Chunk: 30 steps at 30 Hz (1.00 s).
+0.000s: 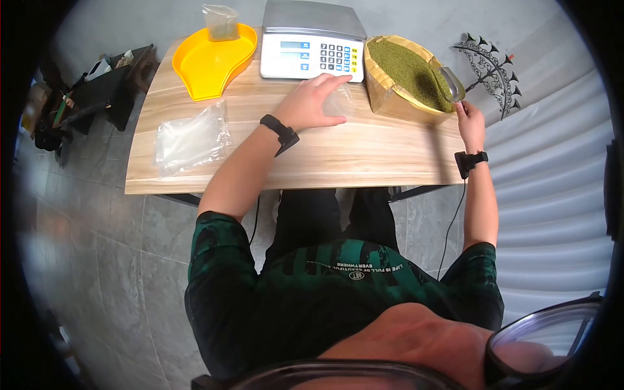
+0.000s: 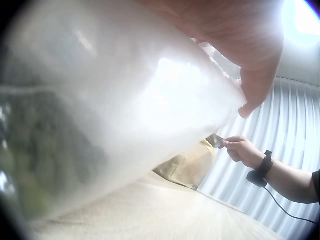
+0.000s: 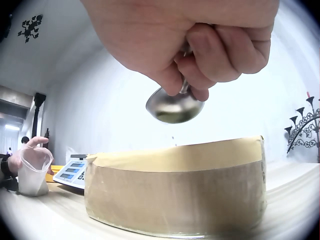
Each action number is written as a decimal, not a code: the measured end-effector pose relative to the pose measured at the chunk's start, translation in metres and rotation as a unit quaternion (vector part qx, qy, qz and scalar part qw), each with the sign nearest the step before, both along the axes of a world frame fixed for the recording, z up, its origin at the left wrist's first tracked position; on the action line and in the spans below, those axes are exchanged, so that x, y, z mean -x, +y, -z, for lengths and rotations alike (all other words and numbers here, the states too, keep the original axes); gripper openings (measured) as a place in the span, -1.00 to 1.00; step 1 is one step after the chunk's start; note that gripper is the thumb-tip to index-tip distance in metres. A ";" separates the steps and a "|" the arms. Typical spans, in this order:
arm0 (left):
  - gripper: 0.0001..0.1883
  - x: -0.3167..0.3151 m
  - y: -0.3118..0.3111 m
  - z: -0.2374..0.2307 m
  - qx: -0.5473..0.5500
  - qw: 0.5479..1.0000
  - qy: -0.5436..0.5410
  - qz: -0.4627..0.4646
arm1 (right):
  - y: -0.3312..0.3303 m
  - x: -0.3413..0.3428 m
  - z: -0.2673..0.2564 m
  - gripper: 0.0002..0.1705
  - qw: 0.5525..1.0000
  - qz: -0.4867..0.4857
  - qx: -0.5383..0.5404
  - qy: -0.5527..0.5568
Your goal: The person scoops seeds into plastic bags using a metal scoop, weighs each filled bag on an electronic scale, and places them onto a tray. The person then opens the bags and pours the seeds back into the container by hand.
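Observation:
My left hand [image 1: 307, 105] holds a clear plastic bag [image 1: 338, 103] upright by its open mouth, thumb and fingers spread around it, in front of the scale. Something greenish shows through the bag's lower part [image 2: 55, 145] in the left wrist view. At the right, my right hand [image 1: 472, 127] grips the handle of a metal scoop [image 1: 453, 84]. The scoop's bowl overlaps the right edge of a paper-lined tub [image 1: 390, 97] full of small green beans [image 1: 406, 65]. In the right wrist view the scoop bowl [image 3: 175, 107] hangs above the tub's rim, with green in it.
A digital scale [image 1: 312, 45] stands at the back middle of the wooden table [image 1: 364, 162]. Left of it lies a yellow tray [image 1: 211, 65] with a filled clear bag [image 1: 222, 26] on it. Flat empty bags [image 1: 193, 140] lie at the left. A black metal candle rack [image 1: 491, 71] is beyond the tub.

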<state>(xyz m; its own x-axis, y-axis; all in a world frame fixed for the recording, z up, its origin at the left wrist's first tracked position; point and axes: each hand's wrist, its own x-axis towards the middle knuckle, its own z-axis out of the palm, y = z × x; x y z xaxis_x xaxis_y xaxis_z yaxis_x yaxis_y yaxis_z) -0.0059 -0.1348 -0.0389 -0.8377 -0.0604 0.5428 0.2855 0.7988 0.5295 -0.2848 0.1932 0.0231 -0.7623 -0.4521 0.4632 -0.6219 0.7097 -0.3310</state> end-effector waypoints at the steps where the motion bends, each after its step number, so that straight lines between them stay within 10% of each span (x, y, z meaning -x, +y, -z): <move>1: -0.14 0.000 0.000 -0.001 -0.003 1.000 -0.007 0.001 | 0.000 -0.001 0.000 -0.59 1.000 -0.006 0.002 0.010; 14: -0.12 -0.001 0.001 -0.002 -0.035 0.999 -0.016 0.011 | -0.048 -0.112 0.008 -0.71 0.952 -0.244 0.044 -0.179; 30: -0.15 -0.003 -0.001 -0.003 0.027 0.997 0.066 0.041 | -0.115 -0.148 -0.075 -0.75 0.871 -0.380 -0.292 0.108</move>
